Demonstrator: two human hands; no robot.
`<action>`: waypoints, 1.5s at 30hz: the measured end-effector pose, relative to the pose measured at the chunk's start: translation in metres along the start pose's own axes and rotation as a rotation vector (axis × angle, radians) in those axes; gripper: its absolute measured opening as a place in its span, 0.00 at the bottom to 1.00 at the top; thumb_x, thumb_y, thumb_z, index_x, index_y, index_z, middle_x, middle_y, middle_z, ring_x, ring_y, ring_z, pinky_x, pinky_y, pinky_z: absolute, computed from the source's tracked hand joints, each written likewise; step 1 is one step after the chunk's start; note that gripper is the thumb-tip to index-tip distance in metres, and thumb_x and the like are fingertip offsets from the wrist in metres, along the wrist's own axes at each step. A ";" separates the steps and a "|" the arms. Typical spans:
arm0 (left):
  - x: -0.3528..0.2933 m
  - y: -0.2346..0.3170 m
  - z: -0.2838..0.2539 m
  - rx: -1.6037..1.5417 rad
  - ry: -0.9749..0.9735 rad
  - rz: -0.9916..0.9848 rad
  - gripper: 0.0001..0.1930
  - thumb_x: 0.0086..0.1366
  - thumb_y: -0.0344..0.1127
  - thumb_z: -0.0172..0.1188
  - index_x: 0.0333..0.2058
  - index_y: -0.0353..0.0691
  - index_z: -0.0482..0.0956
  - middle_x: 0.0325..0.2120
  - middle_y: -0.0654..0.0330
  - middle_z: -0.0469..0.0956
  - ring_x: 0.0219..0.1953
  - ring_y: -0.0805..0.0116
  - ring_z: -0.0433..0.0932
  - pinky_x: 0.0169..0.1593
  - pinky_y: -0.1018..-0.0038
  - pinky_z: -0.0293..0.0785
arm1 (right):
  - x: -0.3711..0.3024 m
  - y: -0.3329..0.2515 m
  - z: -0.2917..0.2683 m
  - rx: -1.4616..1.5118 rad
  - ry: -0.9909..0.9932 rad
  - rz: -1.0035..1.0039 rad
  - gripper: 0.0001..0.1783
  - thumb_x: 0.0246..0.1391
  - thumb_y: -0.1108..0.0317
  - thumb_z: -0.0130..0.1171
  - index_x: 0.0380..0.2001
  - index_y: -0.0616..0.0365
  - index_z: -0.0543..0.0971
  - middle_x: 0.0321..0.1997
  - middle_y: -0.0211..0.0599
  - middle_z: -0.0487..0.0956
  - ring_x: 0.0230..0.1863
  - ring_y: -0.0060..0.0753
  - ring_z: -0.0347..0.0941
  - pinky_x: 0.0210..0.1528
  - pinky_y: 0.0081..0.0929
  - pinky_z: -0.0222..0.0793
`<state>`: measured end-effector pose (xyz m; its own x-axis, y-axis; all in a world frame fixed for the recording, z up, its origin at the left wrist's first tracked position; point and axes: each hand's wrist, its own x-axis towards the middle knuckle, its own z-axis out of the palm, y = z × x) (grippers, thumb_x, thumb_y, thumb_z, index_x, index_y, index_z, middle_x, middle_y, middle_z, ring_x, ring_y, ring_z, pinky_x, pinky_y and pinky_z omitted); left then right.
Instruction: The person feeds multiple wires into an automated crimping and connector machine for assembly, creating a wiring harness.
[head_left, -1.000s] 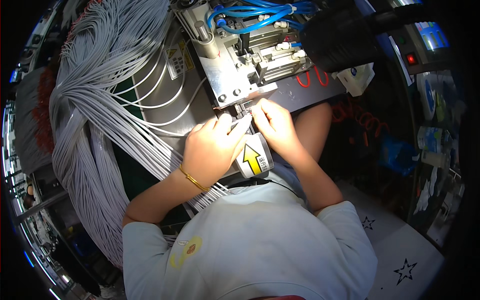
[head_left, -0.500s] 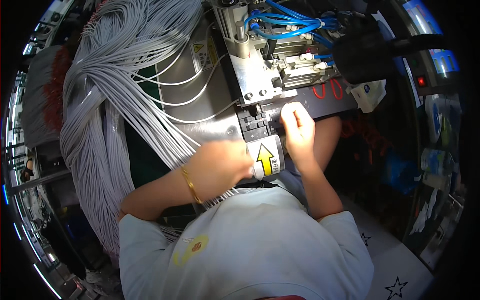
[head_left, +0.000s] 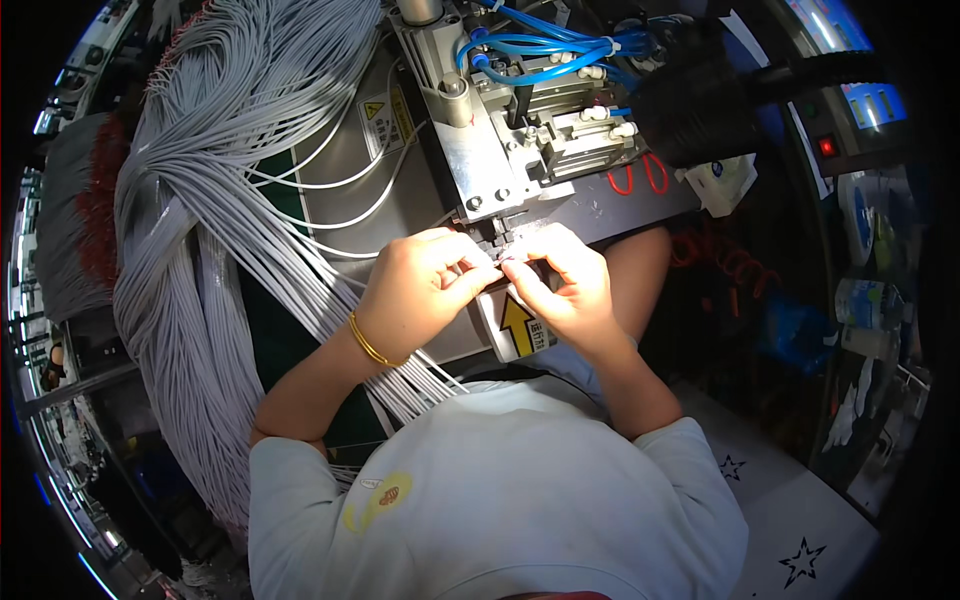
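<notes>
My left hand [head_left: 412, 292], with a gold bangle at the wrist, is closed in a pinch. Its fingertips meet those of my right hand [head_left: 574, 290], which is pinched too. Whatever lies between the fingertips is too small to make out. Both hands are at a small black fixture [head_left: 497, 228] on the front of a metal bench machine [head_left: 468, 165]. Just below the fingertips is a white plate [head_left: 520, 335] with a yellow arrow. A few loose grey cables [head_left: 345, 253] curve toward the machine, one passing behind my left hand.
A thick bundle of grey cables [head_left: 205, 190] hangs at the left over the table edge. Blue air tubes [head_left: 545, 72] run above the machine. A black lamp head [head_left: 690, 112] juts in from the right, over a small white packet [head_left: 722, 185].
My left hand has moved up and right from beside the arrow plate to the fixture. My right hand has come down and left, so the fingertips now meet.
</notes>
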<state>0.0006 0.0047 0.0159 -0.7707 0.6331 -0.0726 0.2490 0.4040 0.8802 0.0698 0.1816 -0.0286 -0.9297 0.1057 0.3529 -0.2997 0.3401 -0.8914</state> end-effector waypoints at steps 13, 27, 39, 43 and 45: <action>0.003 0.002 -0.004 -0.373 -0.196 -0.347 0.05 0.61 0.28 0.62 0.33 0.32 0.77 0.28 0.63 0.78 0.22 0.84 0.74 0.24 0.85 0.70 | 0.003 -0.010 -0.002 0.367 -0.096 0.385 0.04 0.52 0.77 0.62 0.33 0.63 0.79 0.33 0.32 0.79 0.34 0.17 0.73 0.39 0.17 0.68; 0.004 -0.011 0.000 -0.362 -0.160 -0.227 0.05 0.62 0.29 0.59 0.33 0.34 0.78 0.26 0.66 0.76 0.24 0.84 0.72 0.28 0.85 0.68 | 0.008 -0.008 -0.011 -0.225 -0.158 -0.066 0.04 0.47 0.77 0.61 0.29 0.61 0.79 0.28 0.39 0.77 0.27 0.37 0.70 0.38 0.28 0.66; 0.006 -0.009 -0.007 0.188 -0.060 0.007 0.05 0.59 0.32 0.62 0.32 0.37 0.80 0.24 0.59 0.77 0.21 0.72 0.73 0.29 0.78 0.70 | -0.004 0.025 0.000 0.008 0.071 0.176 0.06 0.59 0.73 0.51 0.30 0.64 0.74 0.24 0.41 0.73 0.26 0.37 0.69 0.35 0.32 0.65; 0.003 -0.017 0.000 0.410 0.008 0.023 0.05 0.58 0.32 0.63 0.32 0.39 0.79 0.22 0.58 0.77 0.20 0.65 0.75 0.28 0.74 0.72 | 0.000 0.034 0.000 -0.132 -0.022 0.243 0.07 0.58 0.69 0.51 0.29 0.60 0.74 0.27 0.41 0.74 0.31 0.45 0.70 0.39 0.35 0.62; -0.001 -0.019 0.002 0.460 0.036 0.033 0.05 0.57 0.32 0.63 0.32 0.40 0.79 0.21 0.57 0.77 0.20 0.62 0.75 0.27 0.72 0.72 | 0.002 0.031 -0.001 -0.162 -0.045 0.234 0.07 0.58 0.69 0.51 0.28 0.60 0.74 0.27 0.41 0.74 0.31 0.46 0.70 0.39 0.36 0.62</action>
<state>-0.0021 -0.0020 -0.0016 -0.7758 0.6305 -0.0249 0.5018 0.6404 0.5815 0.0585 0.1932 -0.0551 -0.9791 0.1591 0.1266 -0.0407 0.4567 -0.8887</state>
